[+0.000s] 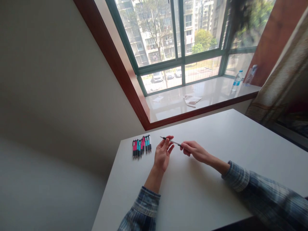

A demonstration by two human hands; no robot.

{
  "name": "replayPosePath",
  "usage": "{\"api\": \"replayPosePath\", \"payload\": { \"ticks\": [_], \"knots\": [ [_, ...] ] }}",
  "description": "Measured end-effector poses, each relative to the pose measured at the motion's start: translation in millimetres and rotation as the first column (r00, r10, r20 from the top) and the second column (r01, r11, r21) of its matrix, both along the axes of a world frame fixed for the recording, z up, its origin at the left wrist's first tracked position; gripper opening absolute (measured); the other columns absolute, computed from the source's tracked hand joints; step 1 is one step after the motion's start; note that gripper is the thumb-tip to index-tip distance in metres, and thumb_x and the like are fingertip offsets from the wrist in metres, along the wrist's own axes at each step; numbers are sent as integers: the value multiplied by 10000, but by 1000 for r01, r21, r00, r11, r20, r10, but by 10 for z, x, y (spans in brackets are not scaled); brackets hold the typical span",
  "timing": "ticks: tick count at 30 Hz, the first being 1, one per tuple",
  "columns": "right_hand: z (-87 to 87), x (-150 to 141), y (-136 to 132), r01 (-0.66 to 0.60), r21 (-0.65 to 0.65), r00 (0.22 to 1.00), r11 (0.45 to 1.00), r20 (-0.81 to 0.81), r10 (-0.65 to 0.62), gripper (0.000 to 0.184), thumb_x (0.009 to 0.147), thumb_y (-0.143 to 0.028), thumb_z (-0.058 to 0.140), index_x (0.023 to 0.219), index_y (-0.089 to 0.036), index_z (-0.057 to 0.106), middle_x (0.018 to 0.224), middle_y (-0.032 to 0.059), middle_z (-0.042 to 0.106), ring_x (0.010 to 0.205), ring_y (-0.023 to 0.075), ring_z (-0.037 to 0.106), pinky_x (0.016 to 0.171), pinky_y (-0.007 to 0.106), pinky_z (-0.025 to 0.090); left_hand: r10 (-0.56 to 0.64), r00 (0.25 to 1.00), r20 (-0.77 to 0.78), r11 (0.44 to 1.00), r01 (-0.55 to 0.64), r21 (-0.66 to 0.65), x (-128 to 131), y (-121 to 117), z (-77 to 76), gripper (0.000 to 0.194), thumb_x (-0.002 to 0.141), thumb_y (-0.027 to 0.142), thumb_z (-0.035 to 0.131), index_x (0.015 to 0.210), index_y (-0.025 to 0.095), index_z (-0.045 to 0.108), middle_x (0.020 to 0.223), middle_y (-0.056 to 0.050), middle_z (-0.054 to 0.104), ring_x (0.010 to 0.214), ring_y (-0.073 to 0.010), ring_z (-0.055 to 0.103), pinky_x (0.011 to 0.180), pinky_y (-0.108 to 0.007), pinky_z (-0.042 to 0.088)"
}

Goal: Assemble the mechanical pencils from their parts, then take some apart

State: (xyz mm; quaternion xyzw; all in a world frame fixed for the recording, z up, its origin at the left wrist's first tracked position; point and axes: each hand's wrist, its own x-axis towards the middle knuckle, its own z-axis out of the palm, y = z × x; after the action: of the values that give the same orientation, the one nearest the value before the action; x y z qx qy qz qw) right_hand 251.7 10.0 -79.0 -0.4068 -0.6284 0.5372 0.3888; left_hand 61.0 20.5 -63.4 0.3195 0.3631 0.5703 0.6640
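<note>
Head view: the right hand (194, 151) pinches a pen (171, 141) near one end between thumb and fingers, its long axis pointing left toward a bunch of pens (141, 146) on the desk (192, 205). The left hand (163, 154), open and empty, lies nearer that bunch, fingertips just beside the pen.
</note>
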Motion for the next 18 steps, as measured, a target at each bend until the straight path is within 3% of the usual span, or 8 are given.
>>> {"api": "replayPosePath", "payload": {
  "ticks": [2, 4, 6, 8, 11, 14, 16, 18],
  "knots": [
    [-39, -25, -4, -110, -182, 982, 977, -175, 78, 540, 977, -662, 450, 864, -168, 637, 583, -23, 488, 550, 135, 444, 592, 285, 391, -18, 1000, 13, 1000, 17, 8, -5, -1, 3, 338, 743, 399, 877, 1011, 216, 783, 1220, -67, 718, 989, -167, 638, 950, -326, 457],
    [-41, -39, -6, -91, -190, 977, 978, -206, 51, 543, 969, -673, 459, 890, -166, 635, 605, -18, 500, 557, 136, 449, 595, 290, 396, -21, 1000, 17, 1000, 21, 8, -6, 2, 14, 328, 752, 395, 871, 1012, 215, 784, 1223, -68, 718, 991, -166, 635, 950, -321, 455],
    [-6, -36, -5, 56, -18, 994, 998, -90, -57, 474, 945, -641, 546, 960, -179, 650, 659, -4, 556, 600, 150, 486, 616, 295, 403, -6, 1000, 11, 1000, 6, 0, -3, 6, 28, 320, 757, 399, 865, 1006, 214, 785, 1228, -67, 715, 995, -164, 632, 941, -310, 455],
    [46, -19, -3, 163, 205, 983, 965, 49, -176, 382, 913, -575, 641, 1025, -210, 659, 712, 4, 612, 650, 168, 529, 655, 304, 418, 11, 1000, 0, 1000, -11, -11, 2, 8, 39, 319, 756, 407, 865, 997, 214, 788, 1232, -67, 712, 991, -161, 627, 930, -302, 457],
    [94, 5, 4, 167, 336, 957, 927, 170, -234, 296, 936, -521, 627, 979, -232, 679, 717, 6, 646, 654, 179, 553, 673, 313, 425, 15, 1000, -13, 1000, -15, -18, 7, 5, 45, 322, 751, 414, 868, 990, 213, 789, 1232, -68, 709, 988, -161, 621, 922, -298, 461],
    [56, 0, 13, 141, 255, 968, 957, 169, -187, 387, 980, -546, 540, 862, -207, 686, 686, 15, 649, 631, 172, 559, 656, 305, 414, -3, 1000, -15, 1000, 3, -12, 3, -6, 45, 333, 744, 416, 872, 995, 214, 789, 1234, -70, 709, 992, -166, 623, 924, -305, 467],
    [-10, -25, 13, 78, 91, 994, 993, 68, -84, 493, 990, -602, 486, 823, -181, 683, 642, 17, 618, 608, 162, 545, 647, 298, 412, -16, 1000, -11, 1000, 15, -3, -2, -16, 48, 339, 739, 415, 877, 996, 211, 789, 1232, -72, 711, 977, -164, 623, 921, -309, 472],
    [-79, -57, 4, -34, -126, 993, 991, -112, 20, 568, 983, -663, 448, 845, -161, 675, 590, 0, 556, 565, 145, 500, 620, 289, 407, -33, 999, 1, 999, 33, 7, -6, -25, 53, 345, 736, 415, 880, 994, 205, 789, 1227, -76, 713, 955, -161, 625, 925, -317, 478]
  ]
}}
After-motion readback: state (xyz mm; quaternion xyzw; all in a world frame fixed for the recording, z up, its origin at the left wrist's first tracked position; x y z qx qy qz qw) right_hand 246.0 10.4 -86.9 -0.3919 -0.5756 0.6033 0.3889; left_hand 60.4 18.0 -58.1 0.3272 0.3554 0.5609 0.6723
